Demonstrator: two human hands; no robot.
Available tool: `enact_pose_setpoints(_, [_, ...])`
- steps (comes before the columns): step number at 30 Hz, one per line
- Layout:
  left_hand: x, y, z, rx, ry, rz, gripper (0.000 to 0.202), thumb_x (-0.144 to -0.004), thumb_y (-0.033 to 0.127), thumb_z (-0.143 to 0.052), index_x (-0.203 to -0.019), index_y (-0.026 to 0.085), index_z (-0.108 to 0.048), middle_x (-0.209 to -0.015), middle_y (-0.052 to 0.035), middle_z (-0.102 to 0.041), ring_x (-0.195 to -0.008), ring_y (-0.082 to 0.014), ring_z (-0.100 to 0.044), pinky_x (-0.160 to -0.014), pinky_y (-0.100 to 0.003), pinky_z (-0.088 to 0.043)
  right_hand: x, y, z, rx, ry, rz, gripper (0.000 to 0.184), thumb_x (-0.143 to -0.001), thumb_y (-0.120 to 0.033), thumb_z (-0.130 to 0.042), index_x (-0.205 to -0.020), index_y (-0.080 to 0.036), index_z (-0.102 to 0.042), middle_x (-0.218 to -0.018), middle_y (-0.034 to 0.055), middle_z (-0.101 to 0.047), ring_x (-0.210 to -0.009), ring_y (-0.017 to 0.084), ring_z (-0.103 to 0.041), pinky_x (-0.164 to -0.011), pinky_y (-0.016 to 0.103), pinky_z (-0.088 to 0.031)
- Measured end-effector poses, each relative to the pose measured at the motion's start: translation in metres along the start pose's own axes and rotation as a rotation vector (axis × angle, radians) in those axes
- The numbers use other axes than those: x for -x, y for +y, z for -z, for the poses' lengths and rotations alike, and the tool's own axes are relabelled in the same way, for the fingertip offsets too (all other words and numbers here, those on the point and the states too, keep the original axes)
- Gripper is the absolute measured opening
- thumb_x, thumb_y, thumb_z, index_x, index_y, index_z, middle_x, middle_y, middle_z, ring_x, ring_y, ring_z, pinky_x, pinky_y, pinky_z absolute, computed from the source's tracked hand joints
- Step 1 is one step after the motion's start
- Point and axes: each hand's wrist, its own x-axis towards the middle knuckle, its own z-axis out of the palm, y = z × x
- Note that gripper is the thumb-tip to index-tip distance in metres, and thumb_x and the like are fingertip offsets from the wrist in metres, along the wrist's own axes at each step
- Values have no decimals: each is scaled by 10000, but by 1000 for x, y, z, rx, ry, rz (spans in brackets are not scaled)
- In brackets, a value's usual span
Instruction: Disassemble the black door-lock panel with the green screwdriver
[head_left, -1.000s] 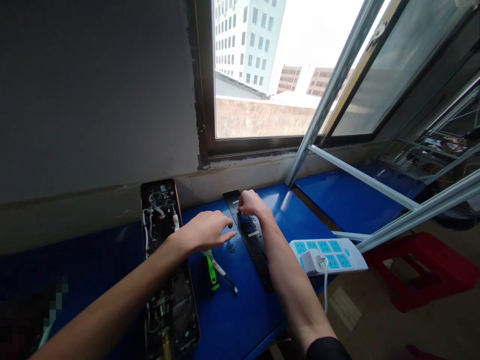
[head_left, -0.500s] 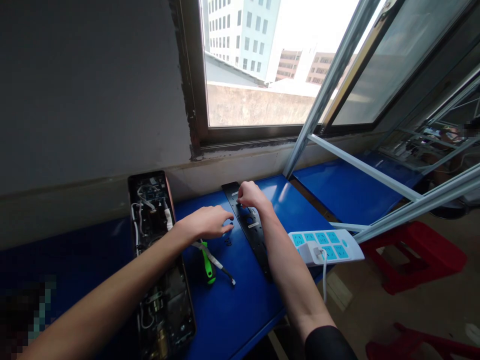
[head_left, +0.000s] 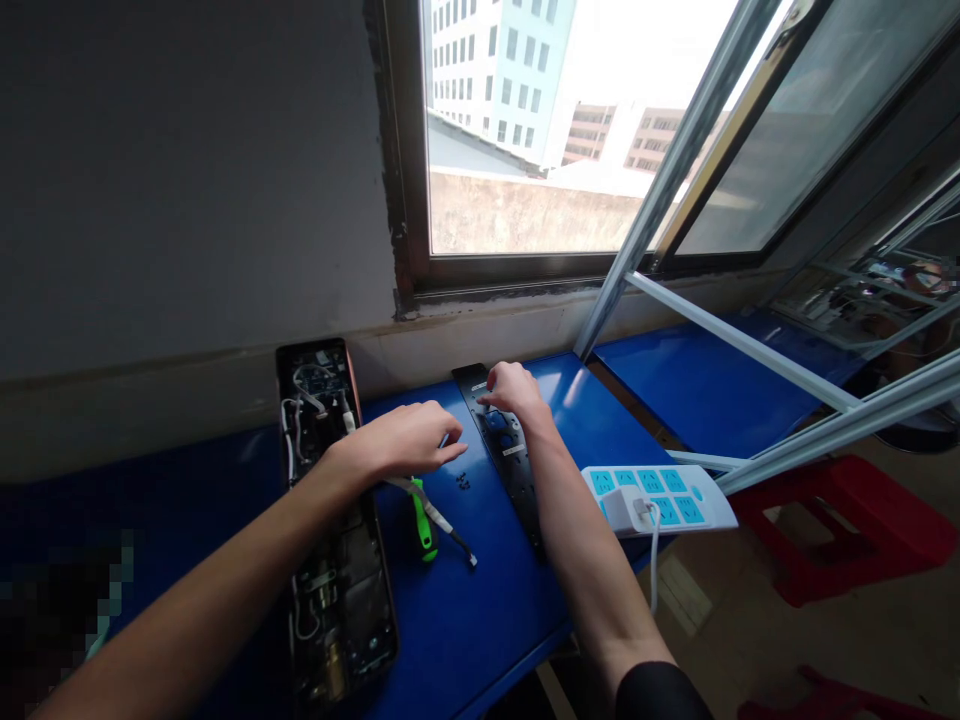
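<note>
My left hand [head_left: 420, 437] hovers over the blue table, thumb and fingers apart, with nothing visible between them. Just below its fingertips lies a small group of black screws [head_left: 463, 482]. My right hand [head_left: 513, 388] is closed in a pinch at the far part of a long black plate [head_left: 517, 480] with holes and pale labels; what its fingertips hold, if anything, is hidden. Left of the plate lie a green-and-black screwdriver [head_left: 425, 525] and a sleeved cable [head_left: 442, 520] with a white connector. My left forearm crosses an opened long device housing [head_left: 367, 590] with wires and brass parts inside.
A white power strip [head_left: 709, 505] with a plugged-in adapter rests at the table's right edge. Metal frame bars [head_left: 742, 345] rise beyond it. Red plastic stools [head_left: 874, 525] stand on the floor at right. A window [head_left: 525, 262] is behind the table [head_left: 442, 630].
The view has shifted a little, so things appear farther right. My left hand has drawn slightly left from the screws, which show more fully. My right hand remains at the plate.
</note>
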Motion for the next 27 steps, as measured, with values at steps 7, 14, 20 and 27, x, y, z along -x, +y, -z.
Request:
enact_pose_setpoints(7, [59, -7, 6, 164, 110, -80, 463, -996, 446, -511, -629, 223, -683, -648, -53, -674, -632, -198, -618, -637, -324, -448, 19, -56, 17, -186, 40, 443, 280, -990, -421, -658, -1155, -202, -712, -924, 0, -738, -849, 154, -700, -815, 309, -569])
enact_pose_setpoints(14, [99, -13, -10, 291, 578, -154, 412, -1023, 319, -529, -642, 203, -633, -724, -46, -623, -770, -190, -569, -795, -348, -519, 31, -106, 0, -310, -65, 809, 598, -779, -95, -720, -1355, -235, -644, -788, -68, -712, -698, 94, -638, -667, 179, -452])
enact_pose_setpoints(20, [100, -16, -27, 295, 1024, -145, 262, -1019, 356, -593, -878, 196, -746, -943, -80, -652, -1041, -242, -599, -962, -396, -536, 21, -132, -21, -273, 82, 838, 341, -829, -89, -625, -1119, -181, -779, -773, -9, -657, -732, 131, -567, -683, 224, -401])
enact_pose_setpoints(27, [132, -16, -69, 190, 1037, 432, 462, -1068, 405, -423, -1500, 300, -549, -1533, -115, -484, -1491, -338, -367, -1249, -587, -325, 10, -131, -49, -260, 220, 816, 270, -945, -135, -604, -1142, -168, -786, -907, 48, -685, -813, 155, -624, -764, 235, -443])
